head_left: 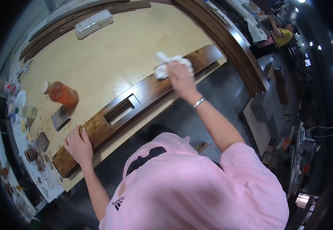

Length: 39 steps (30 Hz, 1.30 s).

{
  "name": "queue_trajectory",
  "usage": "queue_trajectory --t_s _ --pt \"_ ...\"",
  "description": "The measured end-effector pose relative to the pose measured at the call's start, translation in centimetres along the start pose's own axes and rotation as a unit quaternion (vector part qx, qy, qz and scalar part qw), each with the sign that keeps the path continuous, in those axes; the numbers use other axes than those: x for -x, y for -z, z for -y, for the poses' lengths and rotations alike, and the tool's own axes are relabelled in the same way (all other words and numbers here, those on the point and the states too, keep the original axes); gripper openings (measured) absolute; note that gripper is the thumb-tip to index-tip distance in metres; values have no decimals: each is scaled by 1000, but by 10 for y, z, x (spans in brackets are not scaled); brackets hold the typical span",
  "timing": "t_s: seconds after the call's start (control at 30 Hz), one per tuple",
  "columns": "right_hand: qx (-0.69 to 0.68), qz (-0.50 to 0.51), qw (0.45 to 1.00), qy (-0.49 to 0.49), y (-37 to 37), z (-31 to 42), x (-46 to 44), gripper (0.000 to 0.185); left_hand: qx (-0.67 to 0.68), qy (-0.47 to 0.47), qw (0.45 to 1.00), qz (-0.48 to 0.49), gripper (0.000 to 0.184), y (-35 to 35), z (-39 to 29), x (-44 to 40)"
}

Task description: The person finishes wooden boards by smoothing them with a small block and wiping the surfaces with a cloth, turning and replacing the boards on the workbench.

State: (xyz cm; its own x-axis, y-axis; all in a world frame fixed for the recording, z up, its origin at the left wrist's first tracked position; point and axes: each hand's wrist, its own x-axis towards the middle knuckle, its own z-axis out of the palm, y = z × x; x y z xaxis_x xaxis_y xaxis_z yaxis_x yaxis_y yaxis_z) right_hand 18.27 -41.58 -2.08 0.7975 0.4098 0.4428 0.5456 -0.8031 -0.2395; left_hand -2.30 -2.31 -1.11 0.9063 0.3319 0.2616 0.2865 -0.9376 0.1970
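Note:
A long dark-brown wooden board (151,87) with a rectangular cutout lies diagonally along the near edge of the pale table, on top of other similar boards. My right hand (181,78) is closed on a crumpled white cloth (162,71) and presses it to the board's top face, right of the cutout. The cloth is somewhat blurred. My left hand (78,143) grips the board near its left end, fingers bent at the far edge. Beside it lies a dark flat block (61,118), and a bottle of orange-brown liquid (63,94) stands behind that.
On the table (136,42) a wrapped oblong block (94,25) sits near the back, before several dark boards (51,36). A bottle of pale liquid (27,112) stands at the left. Stacked long mouldings (228,46) run along the right. Another person (281,36) works farther off.

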Motion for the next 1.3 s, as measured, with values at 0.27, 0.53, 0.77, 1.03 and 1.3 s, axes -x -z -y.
queue_trajectory --t_s 0.27,0.53,0.77,1.03,1.3 --pt "44 19 999 -9 5 -11 -1 38 -22 -6 1000 8 25 -4 4 -1" --pt "-4 12 1000 24 25 -79 0 39 -31 -4 999 21 25 -6 16 0" --pt "72 78 941 -321 84 -316 -23 32 -8 43 997 68 28 -12 40 3" --pt "-568 -84 747 -334 81 -205 -52 25 321 157 933 -36 59 -29 -242 -56" --pt "-375 116 912 115 82 -138 -74 93 349 121 929 9 31 -43 -314 -52"
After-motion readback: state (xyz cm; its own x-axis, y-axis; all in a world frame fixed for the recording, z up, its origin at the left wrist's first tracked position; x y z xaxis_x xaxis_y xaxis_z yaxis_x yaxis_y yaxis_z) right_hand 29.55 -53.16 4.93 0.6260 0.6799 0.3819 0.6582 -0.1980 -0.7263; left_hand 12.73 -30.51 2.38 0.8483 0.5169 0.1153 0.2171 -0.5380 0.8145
